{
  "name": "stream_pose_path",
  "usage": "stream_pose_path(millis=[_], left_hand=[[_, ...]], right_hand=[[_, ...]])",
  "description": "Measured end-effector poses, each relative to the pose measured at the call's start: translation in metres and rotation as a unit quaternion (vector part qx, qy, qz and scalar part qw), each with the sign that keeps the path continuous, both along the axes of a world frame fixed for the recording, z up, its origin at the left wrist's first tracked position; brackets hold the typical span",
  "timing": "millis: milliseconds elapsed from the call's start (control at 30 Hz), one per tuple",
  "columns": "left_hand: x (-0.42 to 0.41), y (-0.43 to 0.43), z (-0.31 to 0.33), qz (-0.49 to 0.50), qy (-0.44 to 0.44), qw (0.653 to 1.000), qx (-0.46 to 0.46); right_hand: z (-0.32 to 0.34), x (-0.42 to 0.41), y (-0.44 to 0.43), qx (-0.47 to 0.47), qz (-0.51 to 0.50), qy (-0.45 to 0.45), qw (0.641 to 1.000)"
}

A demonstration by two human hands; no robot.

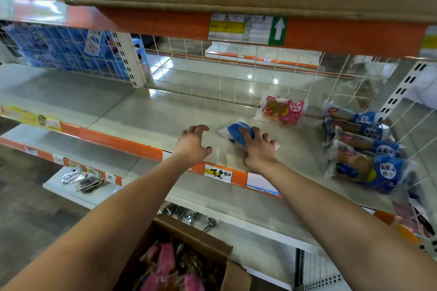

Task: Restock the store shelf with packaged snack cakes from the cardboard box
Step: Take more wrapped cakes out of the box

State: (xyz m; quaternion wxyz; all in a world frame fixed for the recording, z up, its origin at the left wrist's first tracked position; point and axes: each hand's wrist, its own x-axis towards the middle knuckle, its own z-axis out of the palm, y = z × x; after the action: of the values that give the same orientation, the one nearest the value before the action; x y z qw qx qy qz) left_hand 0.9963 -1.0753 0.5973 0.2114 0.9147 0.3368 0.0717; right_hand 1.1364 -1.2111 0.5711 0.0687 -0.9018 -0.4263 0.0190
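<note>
blue snack cake pack (233,133) lies on the shelf (146,113) nr the front edge, w/ the right hand (259,149) on top, fingers curled round it & gripping; left hand (192,143) is just beside it, fingers loosely bent, holding nothing, can't tell if the tips touch the shelf. back-right a pink pack (282,110) lies alone, & a row of blue packs (361,146) lines the shelf's right end by the wire side. cardboard box (196,234) sits open below btwn the forearms w/ pink packs (165,260) inside; handwritten price tag (218,173) on the orange front rail.
</note>
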Motion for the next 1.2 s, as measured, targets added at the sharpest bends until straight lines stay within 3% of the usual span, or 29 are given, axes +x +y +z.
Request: stream_pose_path(millis=[133,233,367,467,567,667,767,867,1000,1100,1200], left_hand=[[0.008,-0.008,0.009,-0.026,-0.01,0.999,0.019],[0.016,-0.016,0.013,-0.056,-0.005,0.997,0.044],[0.025,-0.023,0.017,-0.11,0.015,0.988,0.11],[0.027,-0.028,0.019,-0.148,0.063,0.975,0.156],[0.026,-0.028,0.019,-0.158,0.057,0.975,0.143],[0.026,-0.029,0.021,-0.116,0.033,0.991,0.054],[0.024,-0.031,0.028,-0.044,0.013,0.992,-0.12],[0.021,-0.027,0.032,-0.072,0.064,0.953,-0.286],[0.015,-0.022,0.034,-0.109,0.118,0.872,-0.463],[0.013,-0.02,0.034,-0.123,0.137,0.843,-0.506],[0.016,-0.019,0.034,-0.111,0.127,0.875,-0.454]], right_hand=[[0.017,0.009,-0.019,0.027,0.031,0.005,0.999],[0.032,0.013,-0.032,0.059,0.115,-0.001,0.992],[0.036,0.007,-0.047,0.045,0.242,-0.118,0.962],[0.038,0.002,-0.053,0.037,0.268,-0.163,0.949],[0.038,0.0,-0.058,0.018,0.267,-0.195,0.944],[0.037,0.003,-0.062,0.019,0.235,-0.223,0.946],[0.041,0.006,-0.064,0.022,0.208,-0.243,0.947],[0.042,0.006,-0.063,0.0,0.191,-0.288,0.938],[0.035,0.002,-0.055,-0.024,0.198,-0.333,0.922],[0.028,0.002,-0.051,-0.013,0.2,-0.346,0.917],[0.025,0.005,-0.05,-0.012,0.191,-0.35,0.917]])
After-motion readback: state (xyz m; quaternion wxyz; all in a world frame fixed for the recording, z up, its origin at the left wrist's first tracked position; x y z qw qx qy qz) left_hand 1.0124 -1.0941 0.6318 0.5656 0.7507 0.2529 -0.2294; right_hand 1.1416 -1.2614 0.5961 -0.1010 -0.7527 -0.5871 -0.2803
